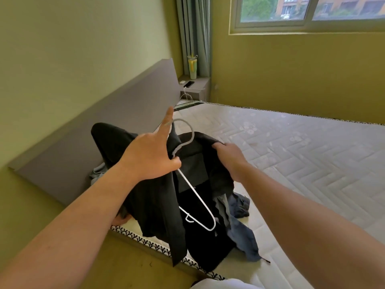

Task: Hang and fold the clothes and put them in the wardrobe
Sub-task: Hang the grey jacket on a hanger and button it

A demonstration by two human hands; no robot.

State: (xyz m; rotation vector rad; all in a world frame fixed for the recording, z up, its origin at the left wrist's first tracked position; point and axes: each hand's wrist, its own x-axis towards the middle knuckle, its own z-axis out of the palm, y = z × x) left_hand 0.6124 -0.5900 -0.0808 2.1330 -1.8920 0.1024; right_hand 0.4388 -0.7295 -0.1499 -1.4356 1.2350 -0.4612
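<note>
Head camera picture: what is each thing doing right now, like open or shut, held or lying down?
left hand: grips hanger by its neck, index finger straight.
right hand: grips black garment by its edge.
hanger: held up, tilted.
black garment: held up, crumpled.
blue clothes: lying crumpled on mattress.
curtain: pulled aside.
tumbler: upright.
phone: lying flat.

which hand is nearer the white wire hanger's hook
Left. The left hand grips the white wire hanger just below its hook; the right hand holds the black garment farther off, to the hook's right.

Black garment [154,197] hangs around a tilted white hanger [194,192] above blue clothes [241,234].
</note>
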